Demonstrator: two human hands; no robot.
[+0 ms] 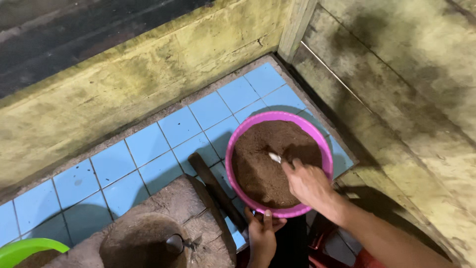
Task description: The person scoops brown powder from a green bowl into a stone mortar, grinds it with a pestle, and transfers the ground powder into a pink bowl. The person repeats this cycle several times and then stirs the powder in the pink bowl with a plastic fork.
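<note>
A pink plastic bowl [280, 118] full of brown powder [263, 164] sits on a blue tiled counter [178, 126] in a corner. My right hand [308, 182] is over the bowl, holding a small white spoon [274, 158] whose tip is dug into the powder. My left hand [262, 232] grips the near rim of the bowl from below, thumb on the edge.
A worn wooden mortar block [171, 228] with a round hollow and a metal piece inside stands at lower left. A dark wooden pestle [215, 191] lies between it and the bowl. A green bowl rim [25, 247] shows at far left. Stained yellow walls close in behind and right.
</note>
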